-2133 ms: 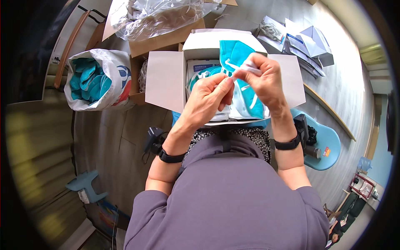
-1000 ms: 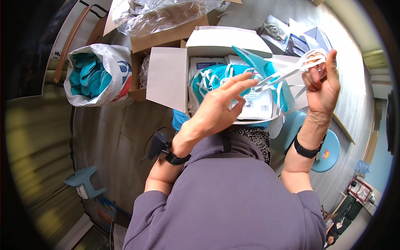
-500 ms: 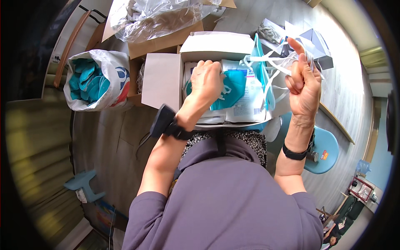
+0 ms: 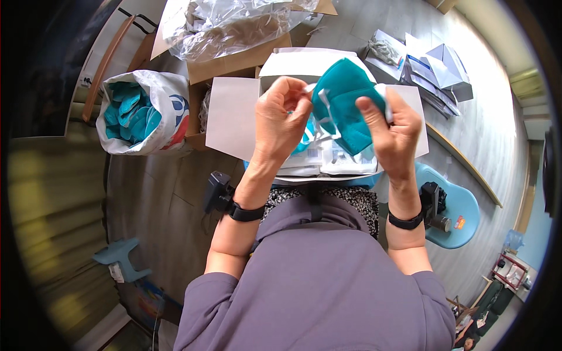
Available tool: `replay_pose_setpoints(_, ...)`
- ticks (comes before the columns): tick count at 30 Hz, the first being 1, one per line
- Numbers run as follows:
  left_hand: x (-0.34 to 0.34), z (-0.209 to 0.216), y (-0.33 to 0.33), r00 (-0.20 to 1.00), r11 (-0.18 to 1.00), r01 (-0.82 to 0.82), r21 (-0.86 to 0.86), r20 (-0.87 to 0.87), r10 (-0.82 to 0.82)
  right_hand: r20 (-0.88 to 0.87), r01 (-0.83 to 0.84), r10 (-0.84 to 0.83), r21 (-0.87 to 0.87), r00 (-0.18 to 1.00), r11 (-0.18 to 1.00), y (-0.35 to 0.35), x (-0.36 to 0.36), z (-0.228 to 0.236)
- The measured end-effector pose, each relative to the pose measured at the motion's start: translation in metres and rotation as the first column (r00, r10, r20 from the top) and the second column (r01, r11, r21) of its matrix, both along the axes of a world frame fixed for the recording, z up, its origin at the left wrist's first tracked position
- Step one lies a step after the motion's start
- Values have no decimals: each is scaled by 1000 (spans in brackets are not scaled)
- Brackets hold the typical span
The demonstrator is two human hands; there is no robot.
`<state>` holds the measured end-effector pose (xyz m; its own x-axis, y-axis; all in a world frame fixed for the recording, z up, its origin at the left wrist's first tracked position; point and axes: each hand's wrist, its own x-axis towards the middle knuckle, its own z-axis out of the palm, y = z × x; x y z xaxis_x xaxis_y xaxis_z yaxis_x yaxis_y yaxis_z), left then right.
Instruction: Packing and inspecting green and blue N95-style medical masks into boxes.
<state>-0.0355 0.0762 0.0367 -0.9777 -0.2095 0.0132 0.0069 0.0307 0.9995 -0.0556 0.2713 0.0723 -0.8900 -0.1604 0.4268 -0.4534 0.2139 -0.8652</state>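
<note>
Above the open white carton (image 4: 234, 117), a teal face mask (image 4: 345, 108) with white ear loops is held up between my two hands. My left hand (image 4: 275, 123) is closed in a pinch at the mask's left edge, on a white strap. On the other side, my right hand (image 4: 398, 131) grips the mask's right edge, thumb against the teal fabric; white material shows by its fingers. Below, white printed packets (image 4: 345, 162) fill the carton, with a bit of teal and white loops among them, partly covered by my hands and the mask.
At the left stands a white plastic bag (image 4: 167, 102) full of teal masks. Behind the carton is a cardboard box (image 4: 234, 58) with clear plastic wrapping. Opened small boxes (image 4: 433, 73) lie on the floor at far right. A light blue stool (image 4: 462, 202) holds black gear.
My right hand has come down and left from its raised spot with the straps. My left hand has lifted out of the carton, and the mask is now between both hands.
</note>
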Motion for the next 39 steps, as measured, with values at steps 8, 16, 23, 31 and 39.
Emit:
replay_pose_setpoints(8, 7, 8, -33, 988, 923, -19, -384, -148, -41, 67, 52, -50, -27, 997, 998, 8, -2, 29)
replay_pose_setpoints(16, 12, 24, -6, 948, 914, -23, -405, -298, -108, 88, -32, 30, 20, 996, 999, -5, -1, 29)
replay_pose_setpoints(23, 12, 11, -9, 935, 932, 354, -76, -15, -356, 160, -57, 66, -60, 985, 997, -1, -8, 30)
replay_pose_setpoints(31, 23, 2, 6, 900, 904, 414, 105, 98, -424, 207, -53, 70, -88, 976, 995, 1, -18, 18)
replay_pose_setpoints(39, 34, 12, -45, 839, 833, 543, 106, -18, -544, 223, -62, 52, 37, 973, 997, 28, -33, 19)
